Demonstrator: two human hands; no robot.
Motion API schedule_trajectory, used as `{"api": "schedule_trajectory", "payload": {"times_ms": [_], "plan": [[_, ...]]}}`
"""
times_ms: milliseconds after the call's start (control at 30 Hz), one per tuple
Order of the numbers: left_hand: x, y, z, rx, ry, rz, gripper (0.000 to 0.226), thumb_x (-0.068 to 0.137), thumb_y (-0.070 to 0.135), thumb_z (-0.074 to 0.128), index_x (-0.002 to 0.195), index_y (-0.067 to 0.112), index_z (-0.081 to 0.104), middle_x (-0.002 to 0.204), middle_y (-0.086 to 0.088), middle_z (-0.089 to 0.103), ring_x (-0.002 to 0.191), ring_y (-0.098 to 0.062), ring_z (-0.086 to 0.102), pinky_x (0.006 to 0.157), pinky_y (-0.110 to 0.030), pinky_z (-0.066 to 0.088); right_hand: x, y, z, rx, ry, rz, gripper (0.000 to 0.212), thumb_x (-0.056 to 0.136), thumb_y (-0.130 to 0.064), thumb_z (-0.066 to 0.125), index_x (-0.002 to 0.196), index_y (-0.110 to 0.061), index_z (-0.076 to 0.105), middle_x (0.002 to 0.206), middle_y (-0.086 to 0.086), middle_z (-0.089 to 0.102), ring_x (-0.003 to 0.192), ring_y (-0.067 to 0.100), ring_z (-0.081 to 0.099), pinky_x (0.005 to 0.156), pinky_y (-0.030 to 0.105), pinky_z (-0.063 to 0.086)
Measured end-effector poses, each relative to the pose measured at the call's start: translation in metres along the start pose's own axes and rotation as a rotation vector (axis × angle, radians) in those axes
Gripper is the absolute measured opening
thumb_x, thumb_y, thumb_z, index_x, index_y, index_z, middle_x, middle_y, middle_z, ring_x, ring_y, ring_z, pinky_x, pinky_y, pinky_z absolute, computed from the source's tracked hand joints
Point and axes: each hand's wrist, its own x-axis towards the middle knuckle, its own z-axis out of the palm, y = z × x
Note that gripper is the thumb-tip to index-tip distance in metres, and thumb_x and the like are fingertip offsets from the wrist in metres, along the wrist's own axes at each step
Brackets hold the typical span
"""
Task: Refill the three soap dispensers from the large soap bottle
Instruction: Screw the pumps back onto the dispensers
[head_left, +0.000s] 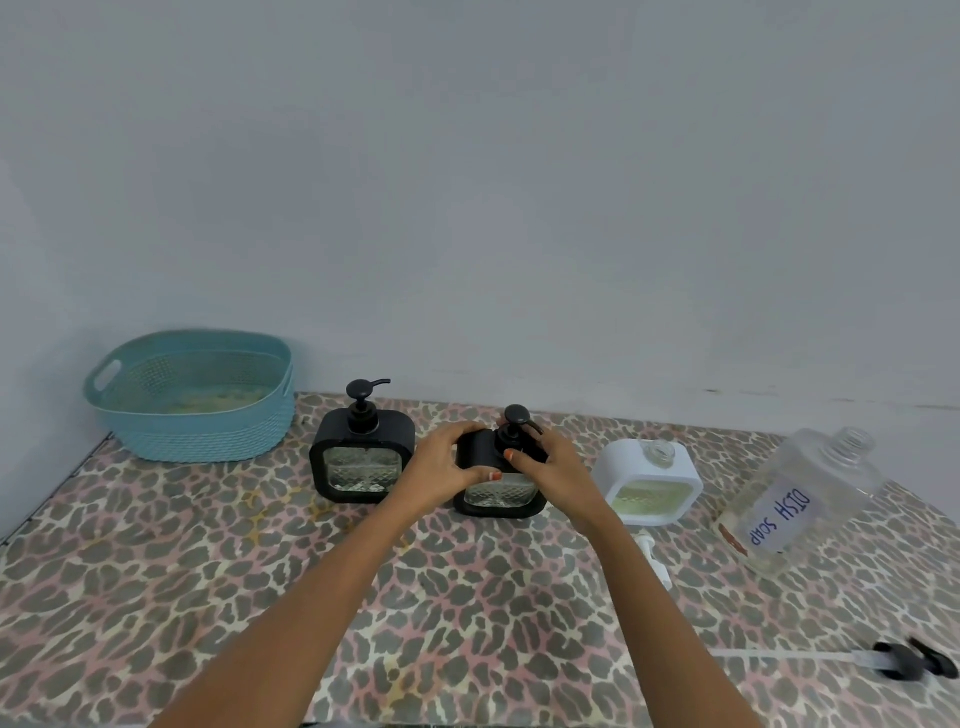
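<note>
Three square dispensers stand in a row near the wall. The left black dispenser (362, 460) has its pump on. My left hand (441, 465) grips the shoulder of the middle black dispenser (498, 496), while my right hand (545, 462) holds its black pump collar (511, 436). The white dispenser (649, 480) on the right stands open-necked, with pale soap showing in its window. A large clear bottle (802, 501) labelled DISH SOAP stands at the far right, uncapped and almost drained.
A teal plastic basket (192, 397) sits at the back left against the wall. A white pump (655, 564) lies in front of the white dispenser. A black pump with a long tube (904, 660) lies at the right front. A leopard-print cloth (208, 571) covers the table.
</note>
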Motion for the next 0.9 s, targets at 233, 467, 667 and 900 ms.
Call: {"api": "schedule_trajectory", "payload": {"times_ms": [233, 467, 667, 900], "plan": [[0.0, 0.0, 0.0, -0.001, 0.001, 0.003, 0.067, 0.071, 0.025, 0.077, 0.129, 0.015, 0.047, 0.136, -0.004, 0.049, 0.128, -0.02, 0.042, 0.104, -0.031, 0.034, 0.01, 0.004, 0.011, -0.078, 0.262, 0.012, 0.03, 0.073, -0.015, 0.076, 0.091, -0.011, 0.051, 0.089, 0.003, 0.058, 0.08, 0.014, 0.055, 0.066, 0.01, 0.041], [0.001, -0.001, 0.0, 0.017, 0.003, 0.021, 0.067, 0.071, 0.024, 0.077, 0.13, 0.013, 0.047, 0.134, -0.006, 0.051, 0.127, -0.021, 0.044, 0.101, -0.029, 0.035, 0.011, 0.007, 0.013, -0.076, 0.229, -0.018, 0.05, 0.072, -0.023, 0.077, 0.112, -0.014, 0.048, 0.105, 0.002, 0.053, 0.094, 0.012, 0.052, 0.075, 0.01, 0.039], [0.001, -0.001, 0.001, 0.006, 0.006, 0.008, 0.069, 0.071, 0.025, 0.077, 0.131, 0.013, 0.046, 0.136, -0.005, 0.049, 0.128, -0.02, 0.043, 0.101, -0.026, 0.034, 0.005, 0.005, -0.006, -0.041, -0.006, -0.047, 0.021, 0.087, -0.013, 0.061, 0.106, -0.022, 0.06, 0.102, 0.002, 0.065, 0.099, 0.019, 0.061, 0.09, 0.031, 0.048], [0.001, -0.003, 0.001, -0.008, 0.003, 0.011, 0.065, 0.071, 0.025, 0.077, 0.128, 0.016, 0.048, 0.135, -0.003, 0.05, 0.127, -0.018, 0.043, 0.099, -0.025, 0.033, 0.015, 0.006, 0.014, -0.139, 0.295, -0.019, 0.032, 0.072, -0.018, 0.076, 0.087, -0.011, 0.048, 0.089, 0.004, 0.056, 0.077, 0.012, 0.051, 0.065, 0.008, 0.039]]}}
